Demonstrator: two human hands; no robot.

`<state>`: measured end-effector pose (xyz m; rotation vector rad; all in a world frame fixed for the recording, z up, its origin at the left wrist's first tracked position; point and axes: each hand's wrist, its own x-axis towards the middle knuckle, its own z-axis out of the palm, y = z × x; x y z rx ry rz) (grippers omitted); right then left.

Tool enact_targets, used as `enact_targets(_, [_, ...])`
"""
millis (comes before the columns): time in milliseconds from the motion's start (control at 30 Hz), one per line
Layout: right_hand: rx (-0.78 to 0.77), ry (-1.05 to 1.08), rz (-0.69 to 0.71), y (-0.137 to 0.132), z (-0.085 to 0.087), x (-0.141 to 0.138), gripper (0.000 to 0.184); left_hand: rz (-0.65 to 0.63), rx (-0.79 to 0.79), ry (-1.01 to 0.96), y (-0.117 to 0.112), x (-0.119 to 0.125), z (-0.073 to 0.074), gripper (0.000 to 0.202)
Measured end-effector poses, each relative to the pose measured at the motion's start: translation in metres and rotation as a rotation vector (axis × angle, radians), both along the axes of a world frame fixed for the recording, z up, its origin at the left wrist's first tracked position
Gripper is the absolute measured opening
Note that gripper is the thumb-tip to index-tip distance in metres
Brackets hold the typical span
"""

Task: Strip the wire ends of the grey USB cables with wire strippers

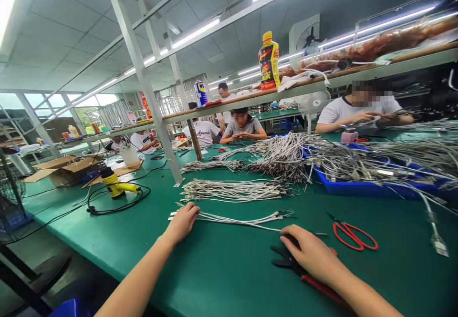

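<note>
The right hand (307, 250) pinches narrowly near the end of one white cable (265, 228), which lies low over the green desk (222, 269) and runs toward the left hand (183, 222) at nine o'clock. That hand curls over the near ends of a small bunch (263, 220); how tightly it grips, I cannot tell. The step looks like handling a single cable beside the bunch; the next move seems to call for light fingers, clear of the pliers (297, 266) beneath the right hand. A thicker bundle (232, 190) lies at twelve o'clock, scissors (354, 236) at two.
</note>
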<state>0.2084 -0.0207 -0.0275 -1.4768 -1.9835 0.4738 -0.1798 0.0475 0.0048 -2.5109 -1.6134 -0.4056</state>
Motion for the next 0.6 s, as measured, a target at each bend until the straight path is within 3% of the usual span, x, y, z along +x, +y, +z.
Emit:
enact_targets(133, [0.014, 0.004, -0.004, 0.005, -0.009, 0.002, 0.036, -0.056, 0.123, -0.033, -0.027, 0.010, 0.016, 0.024])
enact_targets(300, [0.175, -0.059, 0.095, 0.006, -0.016, -0.006, 0.048, -0.171, 0.141, -0.074, -0.085, 0.040, 0.031, 0.025])
enact_targets(433, [0.283, -0.086, 0.216, 0.002, -0.014, -0.019, 0.038, -0.213, 0.097, -0.150, -0.125, 0.063, 0.037, 0.028])
enact_targets(600, [0.332, -0.029, 0.104, 0.012, -0.017, -0.002, 0.033, -0.111, -0.032, -0.211, -0.136, 0.054, 0.031, 0.026])
